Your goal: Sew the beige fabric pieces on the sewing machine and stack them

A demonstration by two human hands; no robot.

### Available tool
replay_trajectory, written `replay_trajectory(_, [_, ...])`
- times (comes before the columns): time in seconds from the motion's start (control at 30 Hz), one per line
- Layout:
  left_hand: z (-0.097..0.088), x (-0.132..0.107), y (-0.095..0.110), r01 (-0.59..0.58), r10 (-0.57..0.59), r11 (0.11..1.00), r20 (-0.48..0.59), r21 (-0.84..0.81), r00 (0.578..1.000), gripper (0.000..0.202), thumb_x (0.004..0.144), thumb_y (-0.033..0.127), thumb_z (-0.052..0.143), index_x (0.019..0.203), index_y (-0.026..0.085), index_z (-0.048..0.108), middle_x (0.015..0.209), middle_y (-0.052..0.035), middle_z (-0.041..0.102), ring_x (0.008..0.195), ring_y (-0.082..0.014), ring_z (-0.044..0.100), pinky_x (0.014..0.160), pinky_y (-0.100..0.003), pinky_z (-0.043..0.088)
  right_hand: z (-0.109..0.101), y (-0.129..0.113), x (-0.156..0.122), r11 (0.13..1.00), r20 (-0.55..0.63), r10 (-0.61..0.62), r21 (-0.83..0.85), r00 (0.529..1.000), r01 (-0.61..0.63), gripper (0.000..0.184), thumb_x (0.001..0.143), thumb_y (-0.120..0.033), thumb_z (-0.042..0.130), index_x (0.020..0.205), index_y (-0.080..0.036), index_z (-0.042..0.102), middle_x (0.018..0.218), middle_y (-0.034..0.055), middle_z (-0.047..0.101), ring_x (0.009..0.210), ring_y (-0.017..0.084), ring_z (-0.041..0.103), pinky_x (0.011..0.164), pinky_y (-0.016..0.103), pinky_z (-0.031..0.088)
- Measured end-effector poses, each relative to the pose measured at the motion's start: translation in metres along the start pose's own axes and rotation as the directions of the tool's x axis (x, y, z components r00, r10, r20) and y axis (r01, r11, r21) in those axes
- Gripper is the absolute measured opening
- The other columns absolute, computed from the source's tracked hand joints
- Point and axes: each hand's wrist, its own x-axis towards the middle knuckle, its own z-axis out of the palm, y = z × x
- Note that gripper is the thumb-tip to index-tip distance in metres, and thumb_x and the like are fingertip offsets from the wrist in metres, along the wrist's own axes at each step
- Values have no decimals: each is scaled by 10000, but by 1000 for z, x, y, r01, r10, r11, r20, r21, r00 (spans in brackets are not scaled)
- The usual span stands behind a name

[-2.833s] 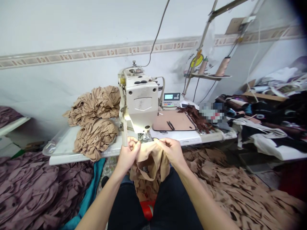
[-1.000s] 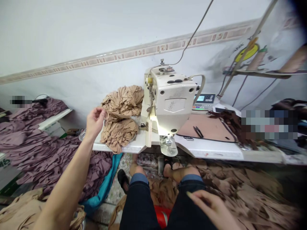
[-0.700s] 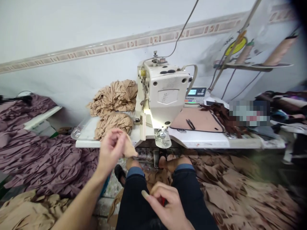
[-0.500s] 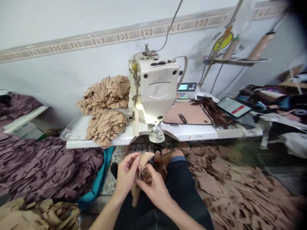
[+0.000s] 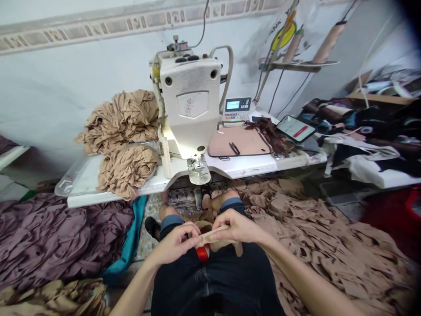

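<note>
Over my lap, my left hand (image 5: pixel 180 241) pinches one end of a folded strip of beige fabric (image 5: pixel 226 242). My right hand (image 5: pixel 237 226) grips the same fabric between thumb and fingers a short way to the right, so it stretches between both hands. Part of the cloth hangs down below my right hand. Just beneath the left fingertips a small red item (image 5: pixel 203 253) shows, its kind unclear. Ahead of the hands stands a sewing machine (image 5: pixel 190 96), its needle area lit above a metal plate (image 5: pixel 199 174).
Beige fabric heaps (image 5: pixel 126 169) lie on the table (image 5: pixel 79 199) left of the machine. Small thread snips (image 5: pixel 234 148) rest on a pink mat (image 5: pixel 251 144), near a phone (image 5: pixel 296 128). Purple fabric (image 5: pixel 55 241) and brown fabric (image 5: pixel 315 232) pile up on the floor.
My hands have shifted from an upright hold to a level one, with the fabric drawn sideways between them. The red item has come into fuller view. The camera view has turned right and down.
</note>
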Motion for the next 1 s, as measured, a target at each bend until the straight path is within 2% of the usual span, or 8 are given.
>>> replay_trajectory(0.1, [5,12,4,32,-35,999,-66,-42,997,432,995,577,650,864,166,671,743,2,590,659,-132,502,589,-230,368,-11,-5,0,998,-18,-63,-17,998,62,379,911,-505,777,802,-145,824,670,3,648,617,137,510,562,235,369])
replay_trajectory(0.2, [5,20,5,-25,19,999,-224,-22,974,410,974,551,697,852,161,668,695,27,551,635,-119,485,591,-225,370,-14,-9,2,995,-113,-101,-32,988,98,420,963,-529,717,823,-149,830,722,27,691,679,162,551,596,243,402])
replay_trajectory(0.3, [1,21,7,-45,0,991,-340,-123,941,372,948,529,746,1061,179,693,679,67,502,516,-79,432,496,-199,331,-12,-8,3,999,-181,-41,25,983,46,463,986,-558,669,841,-147,823,681,10,658,615,140,501,545,238,341])
replay_trajectory(0.43, [-9,16,8,-62,-36,965,-364,-254,931,539,905,578,772,1294,209,715,784,41,548,432,-54,435,402,-197,325,-3,-6,5,996,-306,-13,85,952,41,489,951,-607,685,818,-153,810,663,6,631,585,141,495,528,244,345])
replay_trajectory(0.57, [-18,11,13,-102,103,995,-427,25,898,400,985,529,677,1138,200,845,793,-25,615,505,-106,542,471,-242,405,5,-18,3,995,-389,-80,31,918,100,483,966,-595,669,778,-170,797,681,23,679,622,174,565,567,266,427])
replay_trajectory(0.73, [-23,10,29,-185,366,891,-415,415,833,306,1056,363,590,1070,223,861,825,-75,692,804,-217,669,730,-312,499,7,-42,-6,963,-533,-262,-200,805,181,382,1015,-485,652,861,-187,835,795,65,771,710,214,650,682,308,491])
replay_trajectory(0.9, [-27,19,51,-218,368,912,-459,348,808,318,1065,376,562,971,209,814,830,-55,647,773,-200,635,712,-294,484,-1,-60,-2,943,-652,-329,-262,683,204,383,999,-484,665,792,-199,816,738,57,729,684,211,639,675,315,493])
replay_trajectory(1.0, [-32,30,66,-222,334,935,-471,277,817,324,1052,396,576,899,206,789,801,-33,618,760,-188,611,716,-279,482,-9,-65,8,965,-703,-255,-139,664,224,391,954,-521,699,789,-183,806,700,41,692,617,186,584,579,291,452])
